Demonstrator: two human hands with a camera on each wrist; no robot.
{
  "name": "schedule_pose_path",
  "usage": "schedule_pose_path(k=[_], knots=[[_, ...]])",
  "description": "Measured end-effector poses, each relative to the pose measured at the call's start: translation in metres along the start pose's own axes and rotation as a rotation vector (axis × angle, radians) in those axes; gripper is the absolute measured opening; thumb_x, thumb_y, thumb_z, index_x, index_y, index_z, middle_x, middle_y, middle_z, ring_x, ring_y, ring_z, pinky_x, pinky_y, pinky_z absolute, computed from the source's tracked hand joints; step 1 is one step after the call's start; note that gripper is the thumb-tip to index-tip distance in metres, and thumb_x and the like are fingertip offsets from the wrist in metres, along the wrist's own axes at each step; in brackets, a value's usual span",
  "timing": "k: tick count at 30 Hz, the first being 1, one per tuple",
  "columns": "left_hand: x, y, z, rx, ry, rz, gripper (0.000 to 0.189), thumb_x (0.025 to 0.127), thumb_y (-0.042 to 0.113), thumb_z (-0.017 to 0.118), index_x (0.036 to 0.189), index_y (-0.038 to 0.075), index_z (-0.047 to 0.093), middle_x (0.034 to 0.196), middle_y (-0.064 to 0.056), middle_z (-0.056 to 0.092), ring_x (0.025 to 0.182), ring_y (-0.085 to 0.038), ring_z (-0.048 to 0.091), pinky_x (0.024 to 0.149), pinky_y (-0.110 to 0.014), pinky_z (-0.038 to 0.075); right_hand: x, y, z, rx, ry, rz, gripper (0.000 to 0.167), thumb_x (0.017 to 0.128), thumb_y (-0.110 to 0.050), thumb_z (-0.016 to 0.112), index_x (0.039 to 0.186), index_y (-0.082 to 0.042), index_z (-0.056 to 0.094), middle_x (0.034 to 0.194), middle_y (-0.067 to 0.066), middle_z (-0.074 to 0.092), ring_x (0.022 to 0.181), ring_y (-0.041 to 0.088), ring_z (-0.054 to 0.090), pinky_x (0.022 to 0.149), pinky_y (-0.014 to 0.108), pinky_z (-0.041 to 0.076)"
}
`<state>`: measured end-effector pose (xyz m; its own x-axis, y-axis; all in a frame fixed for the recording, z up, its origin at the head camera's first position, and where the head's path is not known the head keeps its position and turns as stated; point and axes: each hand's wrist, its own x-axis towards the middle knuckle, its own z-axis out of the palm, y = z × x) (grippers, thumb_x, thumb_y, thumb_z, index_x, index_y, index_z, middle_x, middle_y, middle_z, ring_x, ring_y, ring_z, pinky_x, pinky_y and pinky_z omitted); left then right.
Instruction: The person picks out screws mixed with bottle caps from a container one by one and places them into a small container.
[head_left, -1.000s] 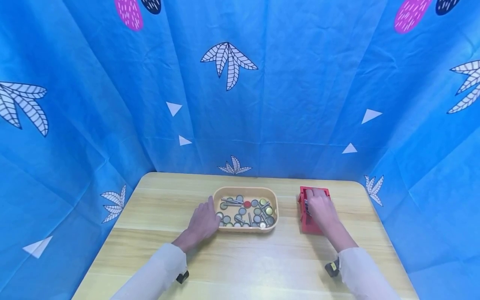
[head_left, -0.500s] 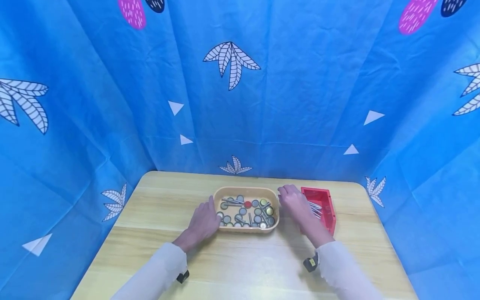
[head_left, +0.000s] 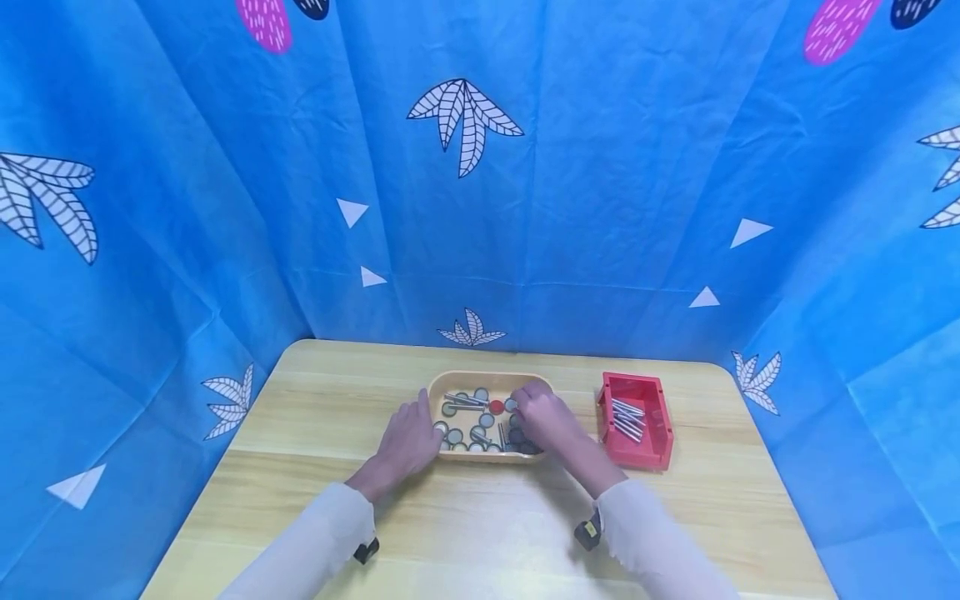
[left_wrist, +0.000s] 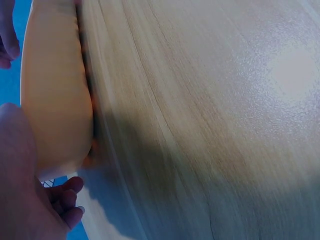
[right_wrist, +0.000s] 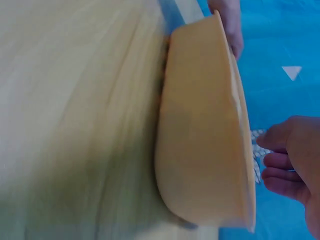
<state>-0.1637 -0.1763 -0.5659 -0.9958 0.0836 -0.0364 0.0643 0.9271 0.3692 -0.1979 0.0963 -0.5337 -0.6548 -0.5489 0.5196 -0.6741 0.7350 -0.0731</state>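
Tan tray (head_left: pixel 480 458) and red bin (head_left: pixel 637 461)

Tan tray: on the wooden table (head_left: pixel 480 542), contents seen in the head view alone; grey discs (head_left: pixel 487 421), one red disc (head_left: pixel 497 407), several loose metal rods (head_left: pixel 467 405); both wrist views give only its smooth outer wall.
My left hand (head_left: pixel 407 437): holding the tray's left end, thumb at the near corner; curled fingertips past the end show in the left wrist view.
My right hand (head_left: pixel 550 421): over the tray's right end, fingers curled; the right wrist view sets it above the rim; whether it pinches anything, I cannot tell.
Red bin: right of the tray, apart from it; slanting bundle of rods (head_left: pixel 627 419) inside, head view only.
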Motion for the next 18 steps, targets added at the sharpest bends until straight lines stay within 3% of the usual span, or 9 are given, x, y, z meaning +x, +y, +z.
schedule_pose_path(k=[3, 8, 11, 15, 18], knots=[[0.000, 0.001, -0.001, 0.001, 0.001, 0.000, 0.082, 0.096, 0.031, 0.052, 0.160, -0.010, 0.020, 0.136, -0.029, 0.059, 0.123, -0.040, 0.057, 0.110, -0.055, 0.047, 0.002, -0.007, 0.007, 0.030, -0.044, -0.008, 0.018, 0.079, -0.010, 0.084, 0.092, -0.003, 0.074, 0.086, 0.009, 0.071, 0.077, 0.022, 0.069, 0.066, 0.031, 0.061], [0.000, 0.003, -0.002, -0.002, 0.003, -0.001, 0.082, 0.095, 0.029, 0.053, 0.160, -0.010, 0.020, 0.134, -0.029, 0.059, 0.120, -0.040, 0.058, 0.109, -0.055, 0.047, 0.004, -0.017, 0.016, 0.129, -0.190, 0.047, 0.022, 0.083, -0.012, 0.081, 0.102, -0.002, 0.076, 0.093, 0.012, 0.074, 0.085, 0.027, 0.071, 0.075, 0.037, 0.062], [0.000, 0.003, -0.002, 0.003, 0.001, -0.002, 0.083, 0.095, 0.029, 0.053, 0.160, -0.010, 0.020, 0.134, -0.029, 0.060, 0.121, -0.040, 0.058, 0.110, -0.055, 0.047, 0.004, -0.022, 0.021, 0.174, -0.252, 0.068, 0.021, 0.085, -0.012, 0.079, 0.104, -0.001, 0.076, 0.094, 0.012, 0.075, 0.084, 0.027, 0.072, 0.074, 0.037, 0.062], [0.000, 0.002, -0.001, 0.012, -0.001, -0.003, 0.082, 0.095, 0.029, 0.052, 0.160, -0.010, 0.020, 0.134, -0.029, 0.060, 0.122, -0.041, 0.058, 0.110, -0.054, 0.047, 0.006, -0.026, 0.028, 0.219, -0.325, 0.092, 0.008, 0.088, -0.014, 0.078, 0.091, -0.007, 0.077, 0.084, 0.004, 0.073, 0.075, 0.017, 0.065, 0.066, 0.028, 0.057], [-0.001, 0.001, -0.002, 0.009, 0.002, -0.004, 0.082, 0.095, 0.029, 0.053, 0.160, -0.010, 0.021, 0.133, -0.029, 0.060, 0.121, -0.041, 0.058, 0.109, -0.055, 0.047, 0.009, -0.029, 0.032, 0.265, -0.377, 0.110, 0.008, 0.089, -0.015, 0.078, 0.082, -0.012, 0.076, 0.074, -0.004, 0.069, 0.066, 0.008, 0.055, 0.063, 0.020, 0.050]])
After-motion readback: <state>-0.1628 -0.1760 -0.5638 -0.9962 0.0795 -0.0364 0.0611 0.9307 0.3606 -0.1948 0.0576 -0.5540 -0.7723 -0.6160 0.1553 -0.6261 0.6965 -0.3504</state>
